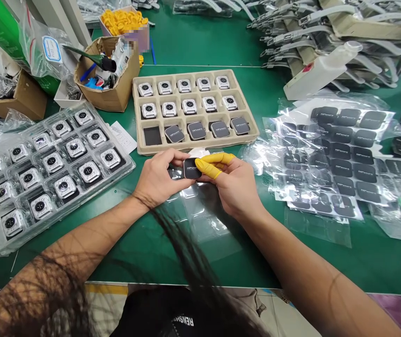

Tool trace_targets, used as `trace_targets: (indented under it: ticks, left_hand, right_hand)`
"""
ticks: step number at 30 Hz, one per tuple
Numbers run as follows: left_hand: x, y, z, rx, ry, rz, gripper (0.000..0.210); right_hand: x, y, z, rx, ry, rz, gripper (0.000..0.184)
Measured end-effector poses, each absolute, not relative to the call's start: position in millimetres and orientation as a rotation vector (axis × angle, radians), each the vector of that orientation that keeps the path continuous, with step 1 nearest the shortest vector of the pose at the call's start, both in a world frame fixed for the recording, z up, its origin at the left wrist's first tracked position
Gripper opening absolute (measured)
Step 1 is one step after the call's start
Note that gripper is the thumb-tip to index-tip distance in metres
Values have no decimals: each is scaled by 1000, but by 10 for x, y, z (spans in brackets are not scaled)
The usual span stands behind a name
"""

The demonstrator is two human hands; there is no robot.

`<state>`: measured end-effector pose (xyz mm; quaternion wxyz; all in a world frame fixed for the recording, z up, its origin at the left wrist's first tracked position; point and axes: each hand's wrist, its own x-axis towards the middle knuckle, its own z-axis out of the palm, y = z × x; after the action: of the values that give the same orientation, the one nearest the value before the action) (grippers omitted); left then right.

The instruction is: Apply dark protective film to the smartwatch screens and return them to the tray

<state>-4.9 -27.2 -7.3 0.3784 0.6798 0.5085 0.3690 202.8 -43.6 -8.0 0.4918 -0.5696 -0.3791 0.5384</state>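
Observation:
Between my two hands is a smartwatch body (191, 169), its dark lettered face turned up. My left hand (160, 175) pinches its left side between thumb and fingers. My right hand (233, 180), with yellow finger cots on some fingers, presses on its right side and top. Just beyond them lies a beige tray (196, 146). Its two far rows hold watch bodies (189, 106) with sensor backs up; the near row has several dark-faced ones (196, 130) and a bare compartment at its left end. Clear plastic film (203, 210) lies under my hands.
A clear plastic tray (111, 177) of watch bodies lies at the left. Sheets of dark lettered films (342, 150) in clear plastic spread at the right. Behind stand a cardboard box (107, 96) of tools, yellow finger cots (123, 21), a white bottle (321, 70) and piled watch straps (298, 42).

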Motion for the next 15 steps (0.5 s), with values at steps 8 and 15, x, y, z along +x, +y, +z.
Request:
trace_targets:
  ticks: [8,15]
  left_hand:
    - [-40,-270,-54,1743,1255,976,51]
    - [-48,-234,-44,1731,1236,924,52]
  right_hand:
    - [2021,-471,-53,-1368,-934,1234,77]
    - [2012,-342,-103,-1359,-988,1328,64]
